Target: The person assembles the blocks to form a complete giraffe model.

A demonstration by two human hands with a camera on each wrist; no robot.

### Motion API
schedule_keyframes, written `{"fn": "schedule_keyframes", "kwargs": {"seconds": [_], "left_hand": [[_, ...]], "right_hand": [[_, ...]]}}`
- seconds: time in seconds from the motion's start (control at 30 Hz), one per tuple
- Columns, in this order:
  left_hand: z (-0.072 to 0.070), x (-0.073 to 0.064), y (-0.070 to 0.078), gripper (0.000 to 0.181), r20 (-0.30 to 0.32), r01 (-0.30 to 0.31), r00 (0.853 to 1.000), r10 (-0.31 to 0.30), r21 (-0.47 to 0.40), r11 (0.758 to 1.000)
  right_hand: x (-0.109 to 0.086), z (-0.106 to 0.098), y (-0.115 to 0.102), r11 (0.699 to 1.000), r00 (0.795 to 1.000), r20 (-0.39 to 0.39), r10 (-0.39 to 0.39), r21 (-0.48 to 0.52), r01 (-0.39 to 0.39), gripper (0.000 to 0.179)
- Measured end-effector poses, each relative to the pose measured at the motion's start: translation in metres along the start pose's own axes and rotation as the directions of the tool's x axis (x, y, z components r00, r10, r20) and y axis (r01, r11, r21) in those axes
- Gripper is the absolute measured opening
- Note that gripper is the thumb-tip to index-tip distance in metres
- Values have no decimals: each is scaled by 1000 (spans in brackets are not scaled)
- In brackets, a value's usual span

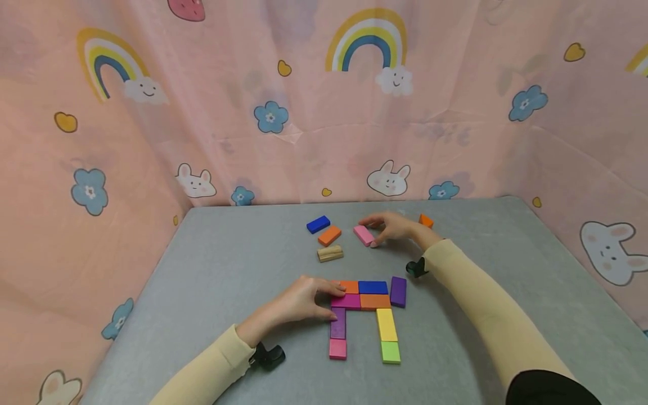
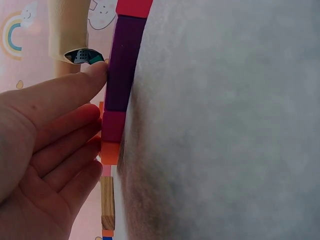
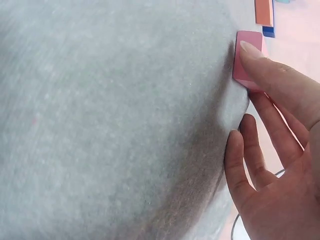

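Observation:
Around the long edges of a pink block (image 1: 363, 236) at the back of the table, my right hand (image 1: 392, 226) holds thumb and index finger in a pinch. The right wrist view shows that thumb on the pink block (image 3: 246, 70). My left hand (image 1: 298, 301) rests at the left side of a flat block arrangement. Its thumb touches a purple block (image 1: 338, 329), and its straight fingers lie over the magenta block (image 1: 349, 302) and partly cover an orange one (image 1: 350, 287). Blue (image 1: 373, 288), orange (image 1: 375, 302), yellow (image 1: 387, 324), green (image 1: 391, 352) and pink-red (image 1: 338, 349) blocks complete the joined shape.
A separate purple block (image 1: 398, 291) stands by the arrangement's upper right corner. Behind lie a blue block (image 1: 318, 225), an orange block (image 1: 330, 235) and a wood-coloured block (image 1: 331, 254). An orange triangular block (image 1: 426, 220) sits beyond the right wrist. A patterned pink curtain (image 1: 314, 152) backs the table.

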State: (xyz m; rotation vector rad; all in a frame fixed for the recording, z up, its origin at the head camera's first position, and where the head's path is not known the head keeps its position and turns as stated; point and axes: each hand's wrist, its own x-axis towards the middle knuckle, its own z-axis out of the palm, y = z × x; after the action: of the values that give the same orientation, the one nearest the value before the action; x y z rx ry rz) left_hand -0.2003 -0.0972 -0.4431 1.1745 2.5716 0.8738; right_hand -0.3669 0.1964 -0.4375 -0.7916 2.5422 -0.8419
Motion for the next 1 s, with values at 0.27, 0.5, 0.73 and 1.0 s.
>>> {"fn": "schedule_keyframes", "kwargs": {"seconds": [0.27,0.5,0.73,1.0], "left_hand": [[-1,0,0,46,-2,-9,1000,9,1,1000],[0,0,0,46,0,2,1000,-2,-8,1000],[1,0,0,45,0,-5,1000,5,-4,1000],[0,-1,1,45,-7,-20,1000,20,1,1000]], "right_hand": [[0,0,-2,1000,1000,-1,18,19,-18,65],[-4,-1,-5,1000,1000,-11,1,13,-1,64],[-11,-2,-10,1000,997,-79,0,21,1,65],[-24,-3,-16,998,981,-192,34,52,-24,68]]}}
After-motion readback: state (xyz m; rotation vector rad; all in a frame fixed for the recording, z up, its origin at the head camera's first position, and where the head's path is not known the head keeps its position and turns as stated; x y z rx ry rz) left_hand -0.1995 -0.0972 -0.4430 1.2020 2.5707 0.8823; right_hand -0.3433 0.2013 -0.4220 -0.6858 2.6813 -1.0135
